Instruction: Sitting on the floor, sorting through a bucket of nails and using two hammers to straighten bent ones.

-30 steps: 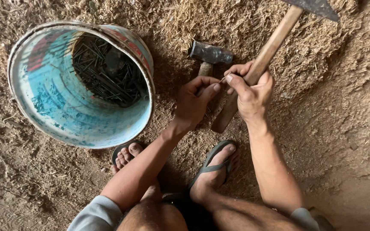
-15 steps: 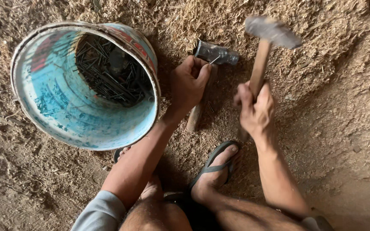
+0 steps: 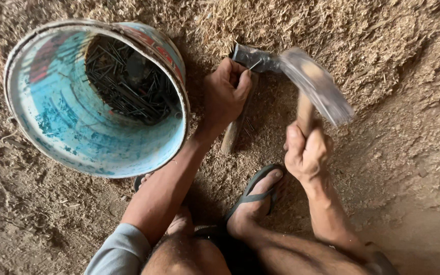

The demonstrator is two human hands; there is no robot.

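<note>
Underfoot, sawdust-strewn earth floor (image 3: 408,153) surrounds the bucket (image 3: 52,122).

Bare forearms and knees — a grey sleeve (image 3: 120,252) on the left arm, dark flip-flop (image 3: 254,191) on one foot.

Blurred wooden-handled hammer (image 3: 315,90) raised, nail (image 3: 254,64) on grounded hammer head (image 3: 253,57)

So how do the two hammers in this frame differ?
The swung hammer is gripped by the right hand, raised and motion-blurred; the lying hammer rests on the sawdust floor, sharp and still. The left hand holds a nail against the lying hammer's head, while the swung hammer's head is above it. Both have wooden handles and metal heads.
</note>
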